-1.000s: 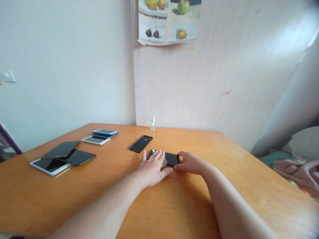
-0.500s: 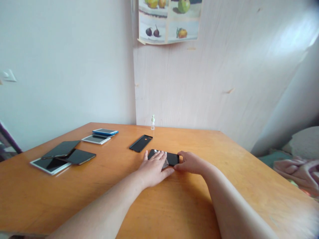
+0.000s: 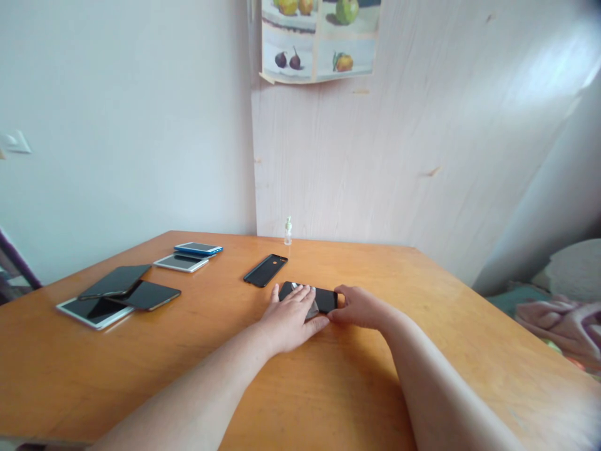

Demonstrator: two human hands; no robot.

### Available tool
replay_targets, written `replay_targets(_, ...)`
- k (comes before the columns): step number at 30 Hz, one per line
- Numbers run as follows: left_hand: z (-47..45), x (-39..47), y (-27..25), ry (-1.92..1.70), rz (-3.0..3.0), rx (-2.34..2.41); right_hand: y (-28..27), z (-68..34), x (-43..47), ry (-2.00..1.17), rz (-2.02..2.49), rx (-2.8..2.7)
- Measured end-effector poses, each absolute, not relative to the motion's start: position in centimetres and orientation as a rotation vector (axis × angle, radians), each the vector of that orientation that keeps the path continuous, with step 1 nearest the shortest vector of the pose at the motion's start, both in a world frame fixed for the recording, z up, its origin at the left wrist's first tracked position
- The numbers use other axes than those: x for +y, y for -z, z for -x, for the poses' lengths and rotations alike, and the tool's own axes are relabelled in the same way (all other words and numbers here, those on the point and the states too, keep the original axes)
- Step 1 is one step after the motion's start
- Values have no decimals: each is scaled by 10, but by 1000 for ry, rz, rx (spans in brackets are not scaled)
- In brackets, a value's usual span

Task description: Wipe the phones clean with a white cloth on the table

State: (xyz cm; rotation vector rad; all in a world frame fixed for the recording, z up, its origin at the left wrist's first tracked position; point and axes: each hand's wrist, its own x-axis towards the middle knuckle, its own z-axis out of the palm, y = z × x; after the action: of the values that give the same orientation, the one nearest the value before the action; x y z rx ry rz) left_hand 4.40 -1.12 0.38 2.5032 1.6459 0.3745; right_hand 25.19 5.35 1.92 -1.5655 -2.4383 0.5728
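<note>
A black smartphone (image 3: 325, 300) lies flat on the wooden table, its long side running left to right. My left hand (image 3: 292, 315) rests on its left part with the fingers stretched out and the thumb apart. Under those fingers is a small greyish wipe or cloth (image 3: 313, 309), mostly covered by the hand. At the phone's right end, my right hand (image 3: 357, 305) grips the edge between thumb and fingers. Just beyond the phone lies an empty black phone case (image 3: 266, 270), its inside facing up.
Several phones and tablets lie at the left: a white tablet (image 3: 96, 313), dark devices overlapping it, a white one (image 3: 181, 262) and a blue-edged one (image 3: 198, 248). A small clear pump bottle (image 3: 288, 232) stands at the table's back edge by the wall.
Hardly anything differs. My left hand and the cloth have shifted very slightly to the right on the phone; my right hand stays at its end.
</note>
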Motion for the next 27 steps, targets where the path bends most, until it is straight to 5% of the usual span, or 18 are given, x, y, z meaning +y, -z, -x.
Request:
replay_targets(10,-52,-23,-12,-318,-2654,1318,-21,-250,50,-557,1543,-2445)
replay_targets(18,-38,-6,-1,-366,-2448,1770,-17,-253,54,-543,1543,-2456)
replay_targets(27,-49,-19,-8,-323,-2635,1377,-22,-250,50,-549,1565,-2459)
